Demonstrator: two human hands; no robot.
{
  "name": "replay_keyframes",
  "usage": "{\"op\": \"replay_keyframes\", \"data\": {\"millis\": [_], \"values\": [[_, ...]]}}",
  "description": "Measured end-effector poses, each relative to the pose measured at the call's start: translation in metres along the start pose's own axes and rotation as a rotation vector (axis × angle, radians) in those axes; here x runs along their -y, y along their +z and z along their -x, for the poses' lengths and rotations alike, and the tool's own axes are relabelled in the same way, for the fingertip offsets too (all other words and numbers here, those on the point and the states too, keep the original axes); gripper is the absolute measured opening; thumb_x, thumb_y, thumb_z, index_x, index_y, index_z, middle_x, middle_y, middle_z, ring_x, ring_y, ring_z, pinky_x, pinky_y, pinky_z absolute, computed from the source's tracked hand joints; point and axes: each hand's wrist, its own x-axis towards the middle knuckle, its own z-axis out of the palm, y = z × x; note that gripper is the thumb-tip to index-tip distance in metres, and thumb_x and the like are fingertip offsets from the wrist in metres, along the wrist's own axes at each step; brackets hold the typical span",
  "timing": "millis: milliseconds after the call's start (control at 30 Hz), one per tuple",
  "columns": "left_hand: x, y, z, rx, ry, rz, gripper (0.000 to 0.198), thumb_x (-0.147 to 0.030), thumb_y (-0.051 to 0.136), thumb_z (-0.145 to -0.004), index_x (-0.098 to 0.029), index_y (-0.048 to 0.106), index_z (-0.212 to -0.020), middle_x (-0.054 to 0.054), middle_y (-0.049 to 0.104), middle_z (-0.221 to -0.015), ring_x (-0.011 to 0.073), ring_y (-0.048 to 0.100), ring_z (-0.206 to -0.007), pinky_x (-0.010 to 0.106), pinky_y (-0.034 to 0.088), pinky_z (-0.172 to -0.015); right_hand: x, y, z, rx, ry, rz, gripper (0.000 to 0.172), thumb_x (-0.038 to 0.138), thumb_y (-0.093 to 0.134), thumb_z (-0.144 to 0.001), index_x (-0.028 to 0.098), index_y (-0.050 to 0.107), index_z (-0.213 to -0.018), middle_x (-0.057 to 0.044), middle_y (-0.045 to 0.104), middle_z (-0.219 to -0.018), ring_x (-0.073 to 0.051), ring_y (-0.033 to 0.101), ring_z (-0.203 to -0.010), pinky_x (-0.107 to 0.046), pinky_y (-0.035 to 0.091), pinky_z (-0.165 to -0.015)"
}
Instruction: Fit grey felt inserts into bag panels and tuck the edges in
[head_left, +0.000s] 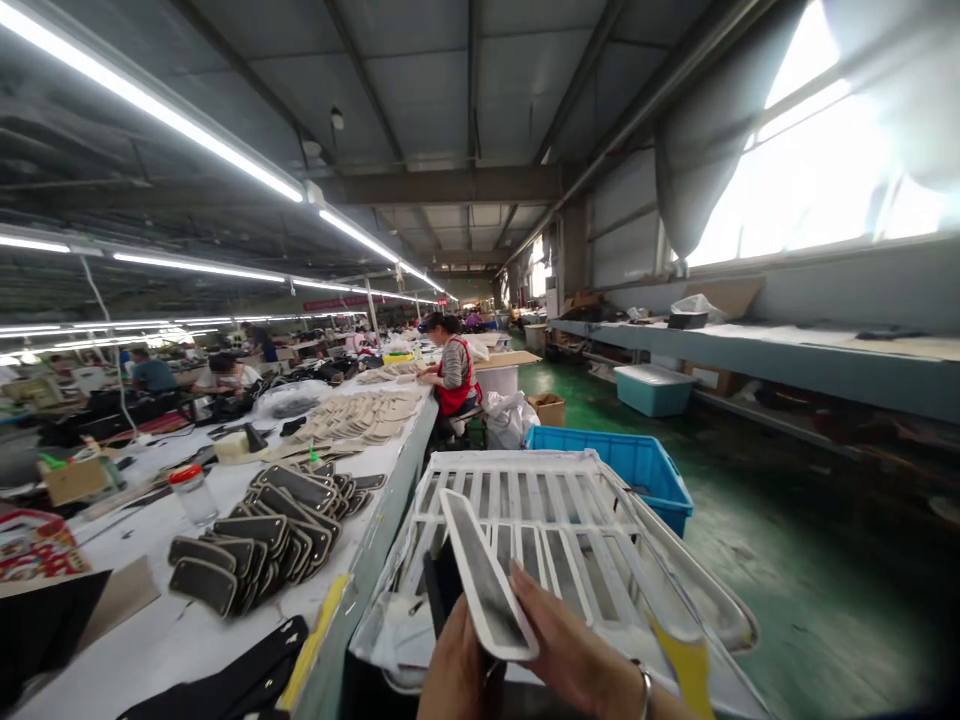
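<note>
A long panel with a white border and a grey middle (487, 578) is held up at a tilt in front of me. My left hand (454, 662) is closed around its lower left side, and a black flat piece (442, 585) shows behind the panel, above that hand. My right hand (559, 635) grips the panel's right edge, fingers together along it; a bracelet circles that wrist. Below and beyond both hands stands a white slotted rack (581, 515). Whether the black piece is joined to the panel, I cannot tell.
At left, a long worktable (142, 640) carries stacked dark pieces with pale edges (289, 520), a red-lidded jar (193, 495) and many beige pieces (360, 415). A person in a red apron (456, 375) sits farther along it. A blue bin (660, 485) stands behind the rack.
</note>
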Motion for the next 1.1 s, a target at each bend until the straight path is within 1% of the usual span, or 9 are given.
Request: {"op": "replay_keyframes", "data": {"millis": [100, 233, 333, 433, 567, 667, 767, 900, 1100], "values": [[-0.01, -0.03, 0.001, -0.055, -0.133, 0.372, 0.049, -0.021, 0.042, -0.074, -0.011, 0.053, -0.121, 0.012, 0.059, -0.118, 0.0256, 0.051, -0.113, 0.037, 0.037, -0.101, 0.025, 0.002, 0.042, 0.213, -0.092, 0.2, 0.077, 0.071, 0.022, -0.083, 0.013, 0.042, -0.129, -0.016, 0.054, -0.119, -0.024, 0.055, -0.106, -0.04, 0.042, -0.093], [-0.027, -0.079, 0.023, 0.137, -0.232, 0.783, 0.063, -0.032, 0.053, -0.067, -0.013, 0.046, -0.127, 0.008, 0.062, -0.115, 0.0262, 0.057, -0.104, 0.036, 0.046, -0.091, 0.048, -0.014, 0.076, -0.133, -0.486, 1.134, 0.09, 0.056, 0.067, -0.067, 0.017, 0.03, -0.139, -0.015, 0.039, -0.135, -0.028, 0.034, -0.125, -0.044, 0.023, -0.107], [-0.04, -0.101, 0.041, 0.253, -0.26, 0.735, 0.053, -0.038, 0.06, -0.067, -0.012, 0.059, -0.113, 0.007, 0.065, -0.107, 0.0272, 0.058, -0.101, 0.036, 0.046, -0.09, 0.055, -0.011, 0.086, -0.191, -0.581, 1.508, 0.088, 0.05, 0.072, -0.065, 0.017, 0.034, -0.137, -0.013, 0.036, -0.138, -0.03, 0.028, -0.128, -0.047, 0.019, -0.108], [-0.051, -0.109, 0.048, 0.34, -0.137, 0.601, 0.043, -0.036, 0.062, -0.072, -0.012, 0.063, -0.108, 0.006, 0.065, -0.109, 0.0268, 0.054, -0.108, 0.036, 0.039, -0.099, 0.053, -0.003, 0.087, -0.049, -0.52, 1.541, 0.088, 0.051, 0.067, -0.07, 0.013, 0.029, -0.139, -0.015, 0.034, -0.139, -0.029, 0.03, -0.128, -0.044, 0.023, -0.108], [-0.049, -0.114, 0.056, 0.456, -0.016, 0.708, 0.048, -0.031, 0.057, -0.082, -0.016, 0.049, -0.126, 0.007, 0.056, -0.124, 0.0243, 0.052, -0.111, 0.037, 0.039, -0.099, 0.033, -0.003, 0.086, 0.164, -0.353, 1.381, 0.07, 0.044, 0.054, -0.083, 0.014, 0.028, -0.139, -0.013, 0.039, -0.135, -0.025, 0.041, -0.121, -0.038, 0.033, -0.104], [-0.034, -0.117, 0.072, 0.467, -0.011, 0.705, 0.06, -0.029, 0.061, -0.08, -0.021, 0.037, -0.135, 0.007, 0.054, -0.126, 0.0225, 0.053, -0.11, 0.035, 0.042, -0.095, 0.009, -0.008, 0.089, 0.125, -0.327, 1.33, 0.059, 0.042, 0.049, -0.086, 0.014, 0.034, -0.136, -0.012, 0.042, -0.133, -0.024, 0.042, -0.119, -0.039, 0.033, -0.104], [-0.022, -0.113, 0.089, 0.379, -0.04, 0.405, 0.063, -0.025, 0.066, -0.074, -0.024, 0.041, -0.132, 0.004, 0.059, -0.118, 0.0214, 0.056, -0.106, 0.031, 0.044, -0.092, -0.016, -0.011, 0.088, 0.052, -0.348, 1.28, 0.056, 0.039, 0.046, -0.087, 0.012, 0.034, -0.134, -0.014, 0.044, -0.13, -0.023, 0.044, -0.117, -0.039, 0.034, -0.103], [-0.018, -0.092, 0.1, 0.241, -0.088, 0.074, 0.047, -0.017, 0.053, -0.078, -0.023, 0.049, -0.125, 0.002, 0.064, -0.11, 0.0196, 0.059, -0.102, 0.029, 0.044, -0.091, -0.043, -0.014, 0.081, -0.006, -0.338, 1.194, 0.05, 0.035, 0.047, -0.086, 0.012, 0.038, -0.13, -0.014, 0.048, -0.122, -0.022, 0.047, -0.112, -0.038, 0.037, -0.101], [-0.001, -0.051, 0.101, 0.257, -0.079, 0.027, 0.041, -0.013, 0.047, -0.079, -0.019, 0.054, -0.119, 0.005, 0.062, -0.114, 0.0192, 0.056, -0.107, 0.027, 0.042, -0.093, -0.06, -0.023, 0.084, -0.058, -0.258, 1.349, 0.065, 0.03, 0.057, -0.075, 0.009, 0.035, -0.133, -0.016, 0.043, -0.127, -0.025, 0.041, -0.117, -0.039, 0.032, -0.103]]}}
